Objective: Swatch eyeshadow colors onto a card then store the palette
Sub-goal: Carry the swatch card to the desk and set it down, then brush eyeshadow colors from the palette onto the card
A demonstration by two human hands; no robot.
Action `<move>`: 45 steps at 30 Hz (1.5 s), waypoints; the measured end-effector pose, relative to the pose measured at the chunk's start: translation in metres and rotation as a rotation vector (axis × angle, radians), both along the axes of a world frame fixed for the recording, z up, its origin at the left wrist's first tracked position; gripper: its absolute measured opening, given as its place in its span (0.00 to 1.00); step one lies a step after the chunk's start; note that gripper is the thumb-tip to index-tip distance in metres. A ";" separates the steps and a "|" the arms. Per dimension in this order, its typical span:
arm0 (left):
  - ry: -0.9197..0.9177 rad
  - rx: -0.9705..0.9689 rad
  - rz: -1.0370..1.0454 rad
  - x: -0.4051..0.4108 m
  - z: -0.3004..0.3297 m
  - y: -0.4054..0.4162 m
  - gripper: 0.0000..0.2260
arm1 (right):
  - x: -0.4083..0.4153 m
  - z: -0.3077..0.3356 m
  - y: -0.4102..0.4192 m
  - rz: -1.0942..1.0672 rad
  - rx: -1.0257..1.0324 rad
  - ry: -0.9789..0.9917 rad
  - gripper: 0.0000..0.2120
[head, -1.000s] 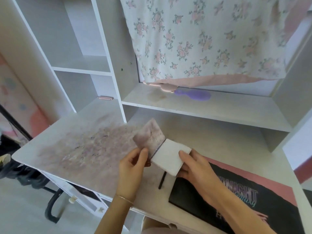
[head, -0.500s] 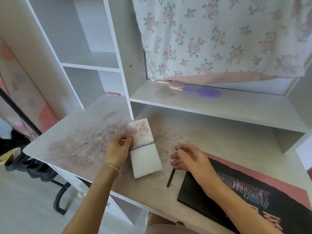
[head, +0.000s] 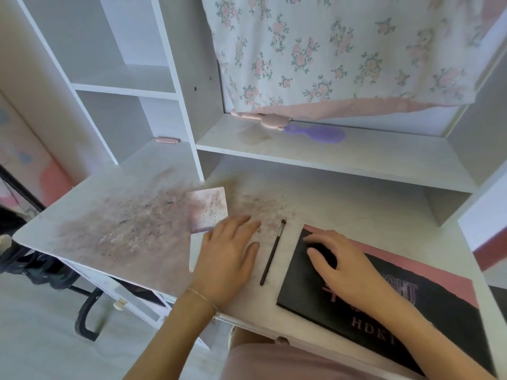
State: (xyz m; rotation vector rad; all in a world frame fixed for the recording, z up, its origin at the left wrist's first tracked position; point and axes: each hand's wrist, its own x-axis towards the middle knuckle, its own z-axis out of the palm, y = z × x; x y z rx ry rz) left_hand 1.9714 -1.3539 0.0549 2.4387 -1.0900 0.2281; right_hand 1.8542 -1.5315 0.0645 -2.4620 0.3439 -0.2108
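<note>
1. Since the earlier frames, the left hand (head: 229, 256) has released its pinch on the card pad's fold and now lies flat, fingers extended, on the pad's white lower half; the right hand (head: 340, 266) has shifted from the desk onto the palette.
2. Card pad (head: 207, 208): lies open on the desk (head: 109, 231). Its upper leaf, smudged with pink and grey powder, is exposed; the lower half is mostly covered by the left palm.
3. Right hand: fingers spread and lightly arched, tips resting on the closed black palette (head: 384, 319). It grips nothing.
4. Palette: lies closed at the desk's front right, on a pink-and-black sheet (head: 411, 259).
5. Brush (head: 271, 253): lies on the desk between the two hands, bristles pointing away from the person, touched by neither hand.
6. Shelf (head: 356, 157) above: carries a purple hairbrush (head: 318, 133) and a pink item (head: 263, 119) beside it.
</note>
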 end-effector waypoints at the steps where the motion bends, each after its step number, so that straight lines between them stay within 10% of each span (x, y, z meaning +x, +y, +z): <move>1: 0.023 0.100 -0.079 -0.008 -0.003 -0.006 0.18 | -0.004 -0.001 0.001 0.025 -0.082 0.029 0.17; 9: -0.032 0.224 -0.040 -0.009 -0.019 -0.012 0.16 | -0.024 -0.013 0.004 0.281 -0.382 0.290 0.46; 24: 0.130 -0.194 0.150 -0.005 -0.009 0.020 0.10 | 0.005 0.017 0.022 0.519 -0.394 0.134 0.33; 35: 0.611 -0.574 -0.093 0.002 0.025 -0.020 0.11 | 0.040 0.102 -0.002 0.189 -0.368 -0.055 0.13; 45: 0.538 -0.761 -0.078 -0.009 0.028 -0.043 0.10 | 0.044 0.096 -0.003 -0.112 -0.392 -0.345 0.10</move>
